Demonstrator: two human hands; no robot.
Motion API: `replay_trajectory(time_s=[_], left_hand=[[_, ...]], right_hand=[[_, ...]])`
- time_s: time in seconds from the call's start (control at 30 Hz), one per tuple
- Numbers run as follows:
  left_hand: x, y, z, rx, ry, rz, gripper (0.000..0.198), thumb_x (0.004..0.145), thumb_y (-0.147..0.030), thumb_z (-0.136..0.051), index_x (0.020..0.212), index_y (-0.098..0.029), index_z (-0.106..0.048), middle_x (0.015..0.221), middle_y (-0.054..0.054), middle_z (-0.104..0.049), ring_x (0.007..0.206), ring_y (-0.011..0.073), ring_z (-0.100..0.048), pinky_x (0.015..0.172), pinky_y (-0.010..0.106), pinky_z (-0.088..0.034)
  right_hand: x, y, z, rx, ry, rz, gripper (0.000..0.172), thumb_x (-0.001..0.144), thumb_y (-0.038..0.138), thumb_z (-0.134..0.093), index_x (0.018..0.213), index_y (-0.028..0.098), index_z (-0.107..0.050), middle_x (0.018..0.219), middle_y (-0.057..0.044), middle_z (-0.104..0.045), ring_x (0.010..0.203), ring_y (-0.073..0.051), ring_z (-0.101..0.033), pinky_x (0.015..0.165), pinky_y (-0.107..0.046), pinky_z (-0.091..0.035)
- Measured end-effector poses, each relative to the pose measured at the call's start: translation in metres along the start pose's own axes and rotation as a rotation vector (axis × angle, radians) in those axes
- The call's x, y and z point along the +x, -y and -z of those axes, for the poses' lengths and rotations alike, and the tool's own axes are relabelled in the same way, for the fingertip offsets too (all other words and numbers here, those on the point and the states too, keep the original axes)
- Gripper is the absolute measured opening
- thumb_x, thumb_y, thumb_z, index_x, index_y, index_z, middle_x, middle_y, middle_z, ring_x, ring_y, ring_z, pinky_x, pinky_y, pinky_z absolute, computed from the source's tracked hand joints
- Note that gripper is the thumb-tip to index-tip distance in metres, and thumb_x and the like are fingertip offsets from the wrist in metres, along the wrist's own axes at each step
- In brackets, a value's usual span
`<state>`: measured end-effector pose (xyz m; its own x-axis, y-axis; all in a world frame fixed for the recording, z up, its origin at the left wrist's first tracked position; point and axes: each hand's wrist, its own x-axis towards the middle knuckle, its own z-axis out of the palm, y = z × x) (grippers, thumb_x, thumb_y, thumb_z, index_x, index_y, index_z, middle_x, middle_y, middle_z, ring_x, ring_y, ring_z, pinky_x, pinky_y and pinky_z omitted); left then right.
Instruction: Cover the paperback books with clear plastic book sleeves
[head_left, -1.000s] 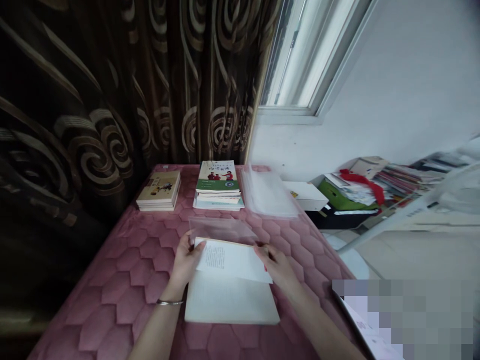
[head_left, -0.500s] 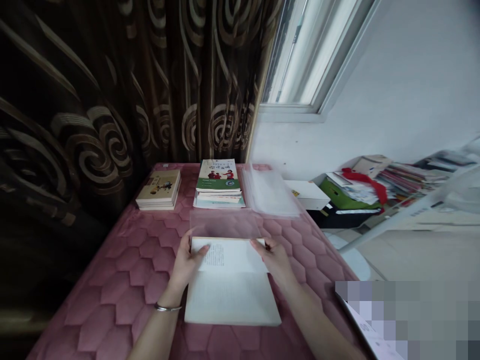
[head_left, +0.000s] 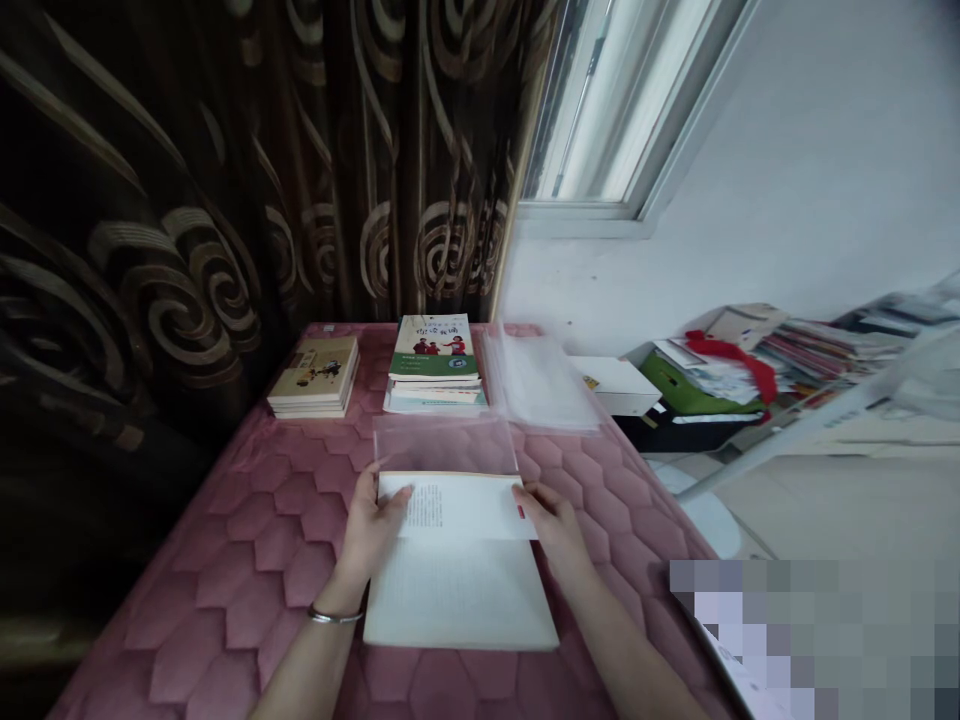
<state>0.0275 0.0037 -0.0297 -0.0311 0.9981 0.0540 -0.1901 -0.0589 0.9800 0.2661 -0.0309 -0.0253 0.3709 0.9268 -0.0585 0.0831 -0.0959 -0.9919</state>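
At the lower center of the frame, an open book (head_left: 459,595) is laid on a pink quilted surface (head_left: 247,560), its white printed flap (head_left: 469,508) pinched at the left edge by the left hand (head_left: 371,525) and at the right by the right hand (head_left: 551,520), the two hands held apart. Just above, a clear plastic sheet (head_left: 446,437) is spread. Farther up, tan books (head_left: 315,375) are stacked left of a green-and-white-topped pile (head_left: 433,350), with more plastic sheets (head_left: 544,385) placed to its right. A patterned curtain (head_left: 337,150) is hung at upper left.
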Motion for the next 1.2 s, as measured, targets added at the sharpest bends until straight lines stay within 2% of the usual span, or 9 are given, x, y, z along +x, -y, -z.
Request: replay_trajectory(time_s=[0.2, 0.5, 0.7, 0.9, 1.1, 1.2], left_hand=[[0.001, 0.001, 0.001, 0.003, 0.006, -0.008, 0.055, 0.072, -0.036, -0.074, 0.117, -0.021, -0.047, 0.104, 0.004, -0.064, 0.084, 0.0154, -0.064, 0.071, 0.025, -0.051], [0.001, 0.001, 0.002, -0.017, 0.036, 0.007, 0.051, 0.073, -0.036, -0.073, 0.115, -0.022, -0.047, 0.093, 0.000, -0.064, 0.074, 0.0123, -0.062, 0.066, 0.024, -0.051], [0.002, -0.003, -0.001, -0.003, 0.012, 0.005, 0.051, 0.071, -0.038, -0.075, 0.111, -0.021, -0.049, 0.092, 0.001, -0.065, 0.073, 0.0124, -0.062, 0.064, 0.022, -0.050], [0.001, -0.003, -0.001, 0.005, 0.000, 0.023, 0.051, 0.070, -0.038, -0.075, 0.110, -0.020, -0.048, 0.088, 0.000, -0.064, 0.067, 0.0114, -0.061, 0.060, 0.022, -0.049], [0.002, -0.005, -0.001, 0.045, -0.003, 0.015, 0.048, 0.070, -0.039, -0.074, 0.107, -0.020, -0.049, 0.086, -0.001, -0.062, 0.069, 0.0118, -0.061, 0.062, 0.022, -0.049], [0.002, -0.009, -0.001, 0.069, -0.009, 0.037, 0.058, 0.064, -0.036, -0.078, 0.110, -0.020, -0.047, 0.091, 0.001, -0.063, 0.075, 0.0143, -0.062, 0.066, 0.025, -0.051]], right_hand=[[0.004, -0.004, 0.002, 0.012, 0.073, -0.069, 0.042, 0.066, 0.056, -0.064, 0.054, 0.020, -0.045, 0.052, 0.005, -0.041, 0.053, -0.012, -0.035, 0.052, -0.025, -0.025], [0.007, -0.002, 0.000, 0.008, 0.071, -0.062, 0.048, 0.064, 0.063, -0.064, 0.053, 0.020, -0.044, 0.051, 0.004, -0.039, 0.051, -0.011, -0.033, 0.050, -0.025, -0.024], [0.008, -0.002, 0.002, -0.084, 0.071, 0.013, 0.048, 0.071, 0.061, -0.060, 0.053, 0.020, -0.043, 0.051, 0.004, -0.038, 0.051, -0.011, -0.033, 0.049, -0.024, -0.023], [0.009, 0.000, 0.003, -0.097, 0.078, 0.001, 0.047, 0.071, 0.061, -0.059, 0.053, 0.020, -0.045, 0.051, 0.004, -0.040, 0.051, -0.011, -0.035, 0.048, -0.024, -0.025], [0.011, -0.008, 0.001, -0.213, -0.012, 0.128, 0.048, 0.073, 0.063, -0.056, 0.054, 0.020, -0.049, 0.052, 0.002, -0.048, 0.052, -0.013, -0.042, 0.049, -0.025, -0.032], [0.012, -0.010, -0.001, -0.235, -0.046, 0.168, 0.050, 0.072, 0.067, -0.055, 0.055, 0.020, -0.052, 0.052, 0.001, -0.051, 0.052, -0.014, -0.045, 0.050, -0.025, -0.036]])
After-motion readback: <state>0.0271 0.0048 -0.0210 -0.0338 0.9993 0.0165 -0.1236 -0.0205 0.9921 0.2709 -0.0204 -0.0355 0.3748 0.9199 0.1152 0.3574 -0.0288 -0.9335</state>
